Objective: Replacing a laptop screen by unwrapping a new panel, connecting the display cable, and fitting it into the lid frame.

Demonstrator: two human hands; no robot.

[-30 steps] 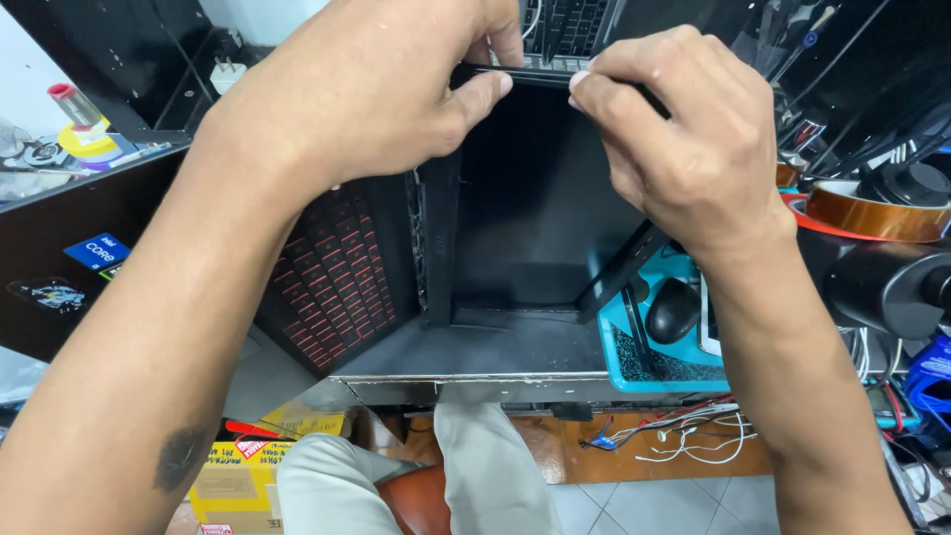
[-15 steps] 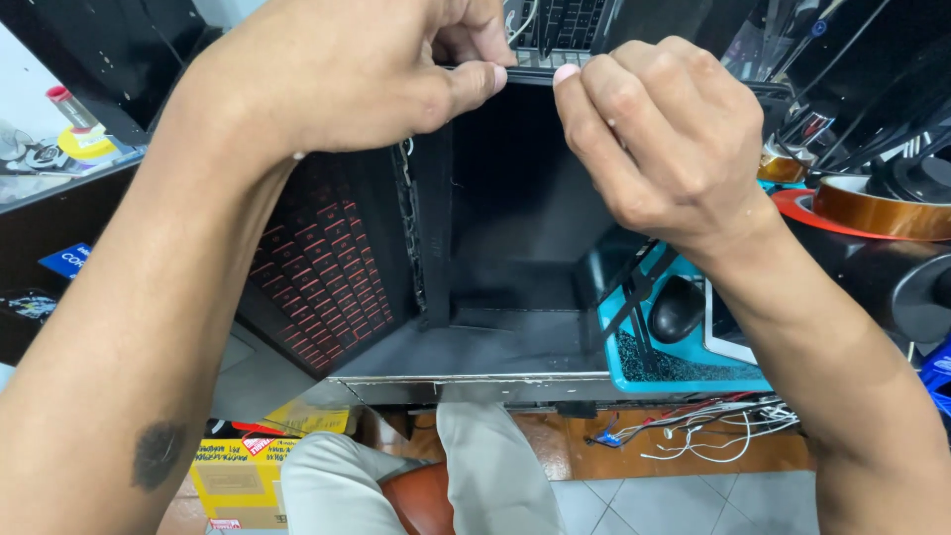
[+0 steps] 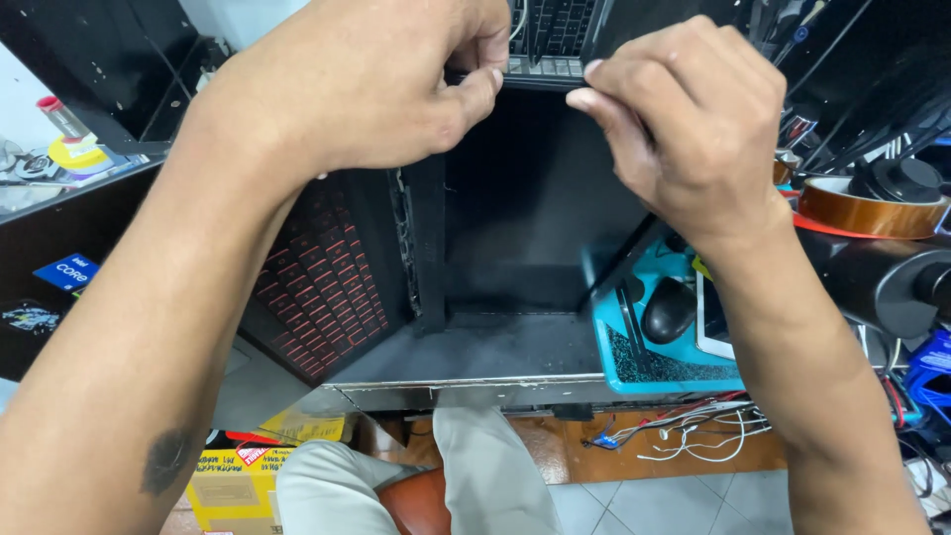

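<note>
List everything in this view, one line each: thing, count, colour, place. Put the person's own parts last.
laptop: one, black, open and stood on edge, centre
laptop keyboard: one, black with red key edges, left half of the laptop
tape roll: one, amber brown, right
computer mouse: one, black, on the teal mat
teal mat: one, teal, right of the laptop
loose wires: a bundle, white and red, under the desk edge
cardboard box: one, yellow, on the floor at lower left
glue bottle: one, clear with red cap and yellow base, upper left
left hand: one, pinching the laptop's top edge
right hand: one, pinching the same edge
</note>
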